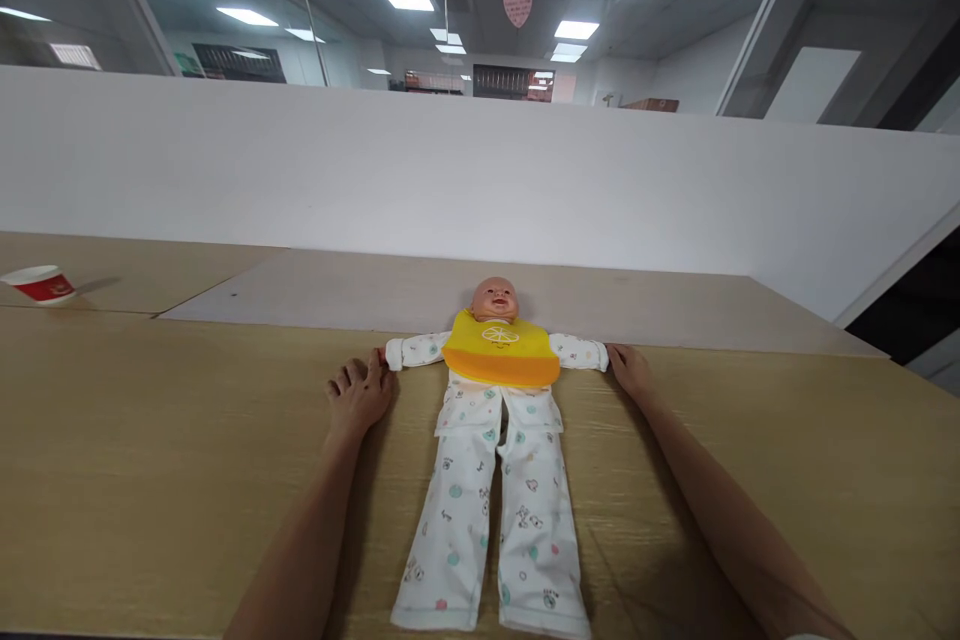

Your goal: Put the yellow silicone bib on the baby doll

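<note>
One doll point(495, 300) is laid face up on the wood-coloured table point(187, 460), its head over the pale strip point(360, 290) by the white wall point(450, 180), both sleeves point(424, 350) stretched out sideways. One cuff is touched by the left hand point(361, 398), whose fingers are loosely fanned; the right hand point(630, 370) is set at the opposite cuff, its fingers close together. Whether either cuff is pinched or merely touched cannot be told. A light body is to be expected, the head judged firm, smooth and perhaps slippery; the printed shirt point(469, 408) and trousers point(457, 510) are taken to be soft and limp, the yellow bib point(501, 360) pliable. It would best be held under the torso, with the head supported. Counted are two hands, one doll, one bib, two sleeves, two trouser legs, one paper cup point(43, 286) and eight heart-shaped notes point(517, 6), some trimmed by the top edge
</note>
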Available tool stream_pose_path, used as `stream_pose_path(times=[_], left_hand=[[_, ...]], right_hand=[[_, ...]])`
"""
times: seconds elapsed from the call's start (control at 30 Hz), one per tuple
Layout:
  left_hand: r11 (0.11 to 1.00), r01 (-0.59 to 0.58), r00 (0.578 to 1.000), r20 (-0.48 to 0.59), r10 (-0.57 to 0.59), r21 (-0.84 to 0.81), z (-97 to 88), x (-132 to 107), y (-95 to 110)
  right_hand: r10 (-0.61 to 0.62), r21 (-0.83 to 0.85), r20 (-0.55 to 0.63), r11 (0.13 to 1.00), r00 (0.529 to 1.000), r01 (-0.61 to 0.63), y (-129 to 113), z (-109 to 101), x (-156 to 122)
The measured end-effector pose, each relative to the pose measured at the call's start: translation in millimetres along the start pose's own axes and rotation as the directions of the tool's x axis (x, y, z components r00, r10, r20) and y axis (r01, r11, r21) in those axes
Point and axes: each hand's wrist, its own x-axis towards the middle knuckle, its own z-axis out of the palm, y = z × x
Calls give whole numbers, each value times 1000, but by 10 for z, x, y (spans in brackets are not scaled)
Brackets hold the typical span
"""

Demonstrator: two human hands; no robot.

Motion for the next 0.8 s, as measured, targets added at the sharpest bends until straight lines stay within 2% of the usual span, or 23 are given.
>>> stream_pose_path(times=[0.27, 0.37, 0.57, 0.8], left_hand=[[1000, -17, 999, -27, 17, -23, 6, 2, 44], [999, -41, 998, -58, 40, -25, 36, 6, 58], [999, -32, 997, -69, 32, 1, 79, 13, 57], [1000, -16, 998, -58, 18, 23, 96, 23, 70]], right_hand=[[-146, 52, 52, 988, 988, 143, 69, -32, -83], [-202, 5, 52, 979, 978, 202, 125, -4, -118], [-190, -208, 59, 958, 980, 199, 205, 109, -144], [-179, -276, 112, 939, 977, 204, 198, 99, -155]])
